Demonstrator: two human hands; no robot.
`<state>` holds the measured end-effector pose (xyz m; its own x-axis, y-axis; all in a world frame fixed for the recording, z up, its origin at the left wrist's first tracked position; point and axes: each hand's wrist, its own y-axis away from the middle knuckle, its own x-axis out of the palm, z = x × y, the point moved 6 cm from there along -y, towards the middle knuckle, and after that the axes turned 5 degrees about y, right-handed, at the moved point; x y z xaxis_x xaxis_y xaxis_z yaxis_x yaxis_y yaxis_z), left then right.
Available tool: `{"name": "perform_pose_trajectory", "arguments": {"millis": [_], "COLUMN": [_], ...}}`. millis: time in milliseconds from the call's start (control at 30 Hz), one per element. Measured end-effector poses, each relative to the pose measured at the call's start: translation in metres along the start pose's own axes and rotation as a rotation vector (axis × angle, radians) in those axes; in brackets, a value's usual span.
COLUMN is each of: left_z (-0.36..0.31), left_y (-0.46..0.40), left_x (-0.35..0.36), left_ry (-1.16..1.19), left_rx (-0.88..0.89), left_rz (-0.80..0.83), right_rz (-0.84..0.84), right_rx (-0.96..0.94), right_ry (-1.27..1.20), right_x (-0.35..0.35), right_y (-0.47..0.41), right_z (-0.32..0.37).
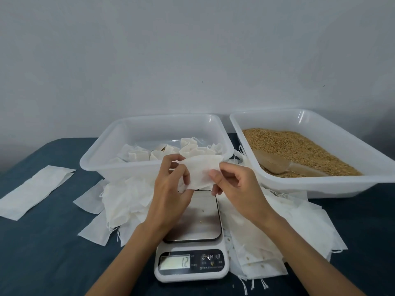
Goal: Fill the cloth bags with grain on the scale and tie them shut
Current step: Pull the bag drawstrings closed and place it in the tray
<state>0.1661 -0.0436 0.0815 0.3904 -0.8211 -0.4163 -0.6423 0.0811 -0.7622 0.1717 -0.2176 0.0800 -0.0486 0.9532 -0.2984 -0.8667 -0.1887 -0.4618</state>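
At centre frame in the head view, above the scale [192,221] (display reading 12), both forearms reach up from the bottom edge. The left hand [171,189] and the right hand [233,184] each pinch an end of an empty cloth bag [201,169], fingers curled. Grain [299,146] fills the right tray [320,186].

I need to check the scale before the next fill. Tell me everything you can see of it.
The scale is white plastic with a brushed-metal platform, lying flat on the blue cloth. A few grains lie on the platform. Its display reads 12; buttons sit beside it. Empty cloth bags crowd both sides. Both hands hover above it.
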Motion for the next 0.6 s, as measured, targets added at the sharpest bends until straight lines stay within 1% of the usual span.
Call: {"name": "perform_pose_trajectory", "arguments": {"millis": [100, 267, 367, 500, 567, 600], "left_z": [0.000, 0.003, 0.006, 0.005, 0.002, 0.000], "left_y": [0.002, 0.003, 0.002, 0.001, 0.000, 0.001], "left_x": [0.003, 0.001, -0.002, -0.005, -0.004, -0.002], "left_ry": [0.007, -0.006, -0.015, 0.006, 0.047, 0.067], "left_rx": [0.008, -0.005, -0.003, -0.046, -0.057, -0.052], "left_rz": [0.027, 0.005, -0.021, -0.078, -0.052, -0.002], "right_rz": [0.056, 0.010, -0.001, -0.036, -0.034, -0.019], "right_rx": [0.028, 0.017, 0.025, 0.006, -0.009, -0.014], "right_ry": [0.021, -0.031, -0.002, 0.016, 0.022, 0.027], "right_x": [0.006, -0.002, -0.003, -0.006, -0.008, -0.007], "right_y": [0.001, -0.001, -0.001, -0.002, -0.002, -0.002], "right_z": [-0.003, -0.001, -0.001, 0.002, 0.003, 0.003]}}
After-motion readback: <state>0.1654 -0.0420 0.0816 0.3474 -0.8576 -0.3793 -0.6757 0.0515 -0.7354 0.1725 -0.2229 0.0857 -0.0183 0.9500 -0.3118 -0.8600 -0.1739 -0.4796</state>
